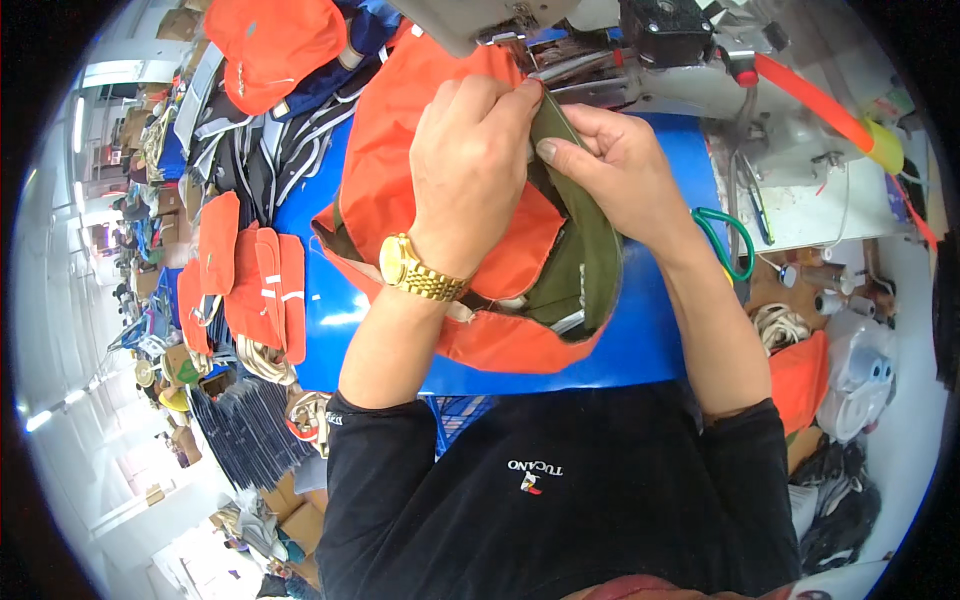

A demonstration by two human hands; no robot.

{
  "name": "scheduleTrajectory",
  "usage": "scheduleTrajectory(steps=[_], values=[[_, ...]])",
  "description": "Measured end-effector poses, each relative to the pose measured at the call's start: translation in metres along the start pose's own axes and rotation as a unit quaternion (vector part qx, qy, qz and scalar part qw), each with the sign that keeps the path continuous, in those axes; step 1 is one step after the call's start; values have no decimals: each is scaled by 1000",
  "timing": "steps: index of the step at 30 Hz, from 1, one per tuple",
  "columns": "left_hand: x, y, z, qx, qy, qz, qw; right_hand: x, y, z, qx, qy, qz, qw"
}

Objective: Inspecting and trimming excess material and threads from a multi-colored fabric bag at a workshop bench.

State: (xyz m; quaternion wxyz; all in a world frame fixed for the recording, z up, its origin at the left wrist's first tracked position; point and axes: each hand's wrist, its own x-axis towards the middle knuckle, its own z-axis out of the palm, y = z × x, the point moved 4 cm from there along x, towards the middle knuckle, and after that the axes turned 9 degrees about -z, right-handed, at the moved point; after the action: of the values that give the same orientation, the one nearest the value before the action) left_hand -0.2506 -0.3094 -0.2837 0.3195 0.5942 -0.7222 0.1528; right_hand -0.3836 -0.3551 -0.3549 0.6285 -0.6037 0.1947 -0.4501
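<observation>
An unfinished orange bag [385,125] with an olive-green inner side [590,225] lies gathered on the blue table, below the sewing machine [515,45]. My left hand [470,165], a gold watch [425,275] on its wrist, is closed on the bag's upper edge close to the machine's needle area. Its fingertips are partly hidden. My right hand [615,165] pinches the green edge between thumb and fingers, just right of the left hand. The bag's mouth gapes toward me, and its orange rim curves along the near side.
Green-handled scissors [748,270] lie by the blue table's [450,375] right edge. Orange pieces [265,290] hang at its left, and black fabric with pale piping [265,160] is heaped at the far left. A red-orange strip [815,100] slants beside the machine.
</observation>
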Motion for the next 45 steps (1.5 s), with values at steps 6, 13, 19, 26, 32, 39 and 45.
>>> scheduleTrajectory(steps=[6, 13, 19, 26, 32, 39, 45], values=[[-9, -5, 6, -41, 45, -39, 997, 3, 5, 1, -19, 13, -6, 1000], [-9, 0, 3, -24, 20, -24, 999, 3, 4, 1, -12, 43, -45, 998], [-5, 5, 5, 0, 13, -42, 999, 3, 4, -2, -114, 11, -4, 993], [0, 13, 7, 0, 5, -83, 997, 6, -1, -6, -110, 21, -34, 993], [-26, 5, 18, -23, 72, -84, 994, 0, 6, -7, -201, -8, -86, 976], [-63, -7, 22, -43, -5, -153, 987, -3, 8, -14, -184, -35, -7, 982], [-48, 17, -32, -72, -99, -158, 980, -17, -3, -9, -176, -26, -30, 984]])
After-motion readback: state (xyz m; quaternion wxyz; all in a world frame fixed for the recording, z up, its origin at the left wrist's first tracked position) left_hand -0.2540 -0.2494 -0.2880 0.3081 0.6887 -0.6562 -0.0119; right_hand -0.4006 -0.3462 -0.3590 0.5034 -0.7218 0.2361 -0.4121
